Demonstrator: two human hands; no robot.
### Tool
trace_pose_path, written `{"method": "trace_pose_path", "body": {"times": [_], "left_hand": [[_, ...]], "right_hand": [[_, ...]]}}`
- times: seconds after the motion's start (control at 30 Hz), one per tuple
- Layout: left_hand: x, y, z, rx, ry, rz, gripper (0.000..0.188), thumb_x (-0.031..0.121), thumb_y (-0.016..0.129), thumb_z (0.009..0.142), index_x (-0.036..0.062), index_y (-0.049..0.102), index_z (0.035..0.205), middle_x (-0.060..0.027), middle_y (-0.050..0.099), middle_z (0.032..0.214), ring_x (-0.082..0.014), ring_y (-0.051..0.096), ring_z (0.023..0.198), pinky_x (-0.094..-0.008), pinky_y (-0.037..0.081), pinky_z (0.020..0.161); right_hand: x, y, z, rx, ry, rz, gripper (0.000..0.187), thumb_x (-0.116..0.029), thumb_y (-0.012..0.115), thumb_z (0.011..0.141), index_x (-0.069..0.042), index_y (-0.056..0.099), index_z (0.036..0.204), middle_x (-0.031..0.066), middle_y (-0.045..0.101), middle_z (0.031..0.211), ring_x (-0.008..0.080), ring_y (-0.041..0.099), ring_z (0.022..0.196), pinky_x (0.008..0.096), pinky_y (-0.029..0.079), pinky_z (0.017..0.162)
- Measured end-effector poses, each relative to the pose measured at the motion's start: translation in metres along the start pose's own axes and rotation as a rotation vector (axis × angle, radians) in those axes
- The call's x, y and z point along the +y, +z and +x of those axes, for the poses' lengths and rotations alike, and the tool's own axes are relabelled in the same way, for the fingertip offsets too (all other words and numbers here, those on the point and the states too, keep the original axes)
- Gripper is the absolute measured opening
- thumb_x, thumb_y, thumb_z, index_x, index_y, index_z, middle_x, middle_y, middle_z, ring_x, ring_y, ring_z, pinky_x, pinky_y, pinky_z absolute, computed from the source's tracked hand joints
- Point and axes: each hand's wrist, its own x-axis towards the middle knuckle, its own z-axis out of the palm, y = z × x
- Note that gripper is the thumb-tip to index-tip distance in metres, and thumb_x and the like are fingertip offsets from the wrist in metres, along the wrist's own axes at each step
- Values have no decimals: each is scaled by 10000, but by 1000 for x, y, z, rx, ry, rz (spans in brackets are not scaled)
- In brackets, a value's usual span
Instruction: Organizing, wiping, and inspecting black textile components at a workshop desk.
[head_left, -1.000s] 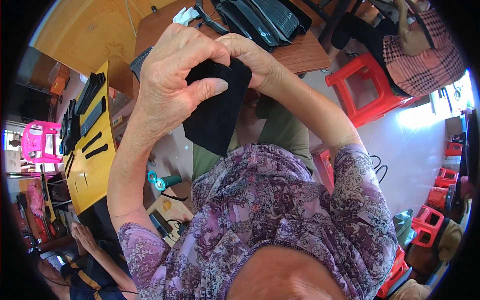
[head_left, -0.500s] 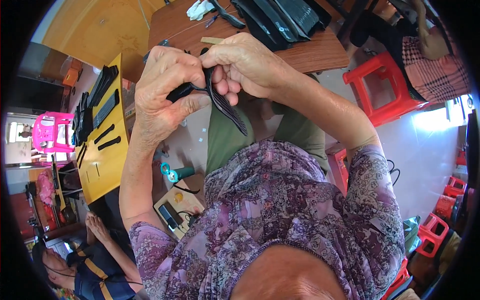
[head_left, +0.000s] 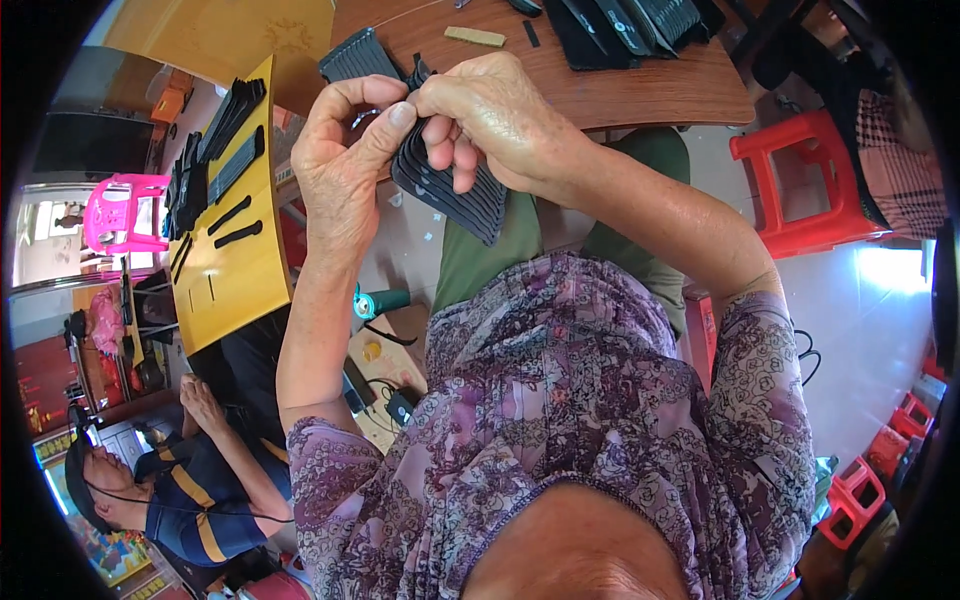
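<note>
Nearest is a thin, flowery purple shirt, then green trousers. Above the lap hangs a ribbed black piece, which looks bendy, like cloth. The right hand pinches its top, maybe so the long folds hang free. The left hand has its thumb and 1 finger close together by the edge; I cannot tell if they grip it. Past them, a smooth brown wood surface holds a tan block. Farther right stands 1 red plastic stool.
</note>
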Motion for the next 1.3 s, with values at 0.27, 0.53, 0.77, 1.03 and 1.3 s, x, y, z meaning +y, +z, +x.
{"method": "trace_pose_path", "body": {"times": [0.27, 0.53, 0.77, 1.03, 1.3], "left_hand": [[-10, -16, -5, -54, 6, 292, 355, -11, 601, 784, -18, 511, 1127, -90, 577, 1009, -126, 541, 919, -225, 438, 795], [-9, -32, -17, -161, -618, -92, 458, -116, 469, 682, -47, 526, 1131, -52, 594, 921, -76, 545, 785, -196, 429, 714], [-24, -39, -41, 140, -431, -332, 343, -98, 544, 664, -94, 560, 1007, -95, 630, 851, -122, 602, 667, -212, 490, 613], [-34, -35, -43, 295, -256, -349, 205, -43, 559, 741, -96, 570, 939, -98, 632, 826, -123, 611, 667, -219, 513, 622], [-34, -34, -36, 297, -222, -379, 196, -31, 475, 786, -94, 559, 951, -98, 614, 855, -114, 603, 710, -214, 509, 630]], "right_hand": [[17, 10, -4, 9, 90, -10, 259, -163, 565, 749, 68, 548, 634, 138, 543, 534, 146, 481, 351, 251, 403, 312], [34, 26, -16, -40, 106, -78, 277, -173, 514, 764, 49, 534, 599, 120, 540, 515, 127, 480, 348, 239, 383, 302], [51, 31, -23, -96, -299, -397, 346, -221, 476, 850, 47, 544, 642, 187, 490, 524, 313, 548, 504, 389, 433, 511], [55, 13, -34, -44, -890, -642, 105, -78, 614, 757, -13, 553, 812, 123, 543, 735, 283, 538, 673, 363, 441, 596], [65, 14, -36, -36, -1165, -1062, 321, -150, 597, 601, 4, 562, 881, 139, 487, 931, 252, 488, 818, 344, 420, 650]]}}
